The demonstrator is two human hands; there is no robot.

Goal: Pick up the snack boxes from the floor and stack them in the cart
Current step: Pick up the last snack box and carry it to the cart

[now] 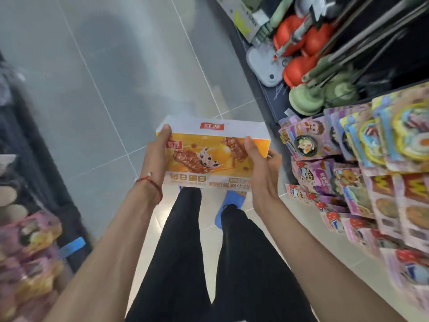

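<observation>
I hold one orange and white snack box (209,156) in front of me above the floor, its printed face turned up toward the camera. My left hand (156,159) grips its left end, thumb on the top edge. My right hand (260,166) grips its right end, thumb on the printed face and fingers behind. A red string bracelet circles my left wrist. No cart is in view.
Grey tiled floor (97,73) stretches ahead. A rack of colourful snack packets (371,163) stands close on the right, with mops and red and green cleaning tools (308,54) behind it. A dark shelf (34,194) with goods runs along the left. My legs and blue slippers (228,205) are below.
</observation>
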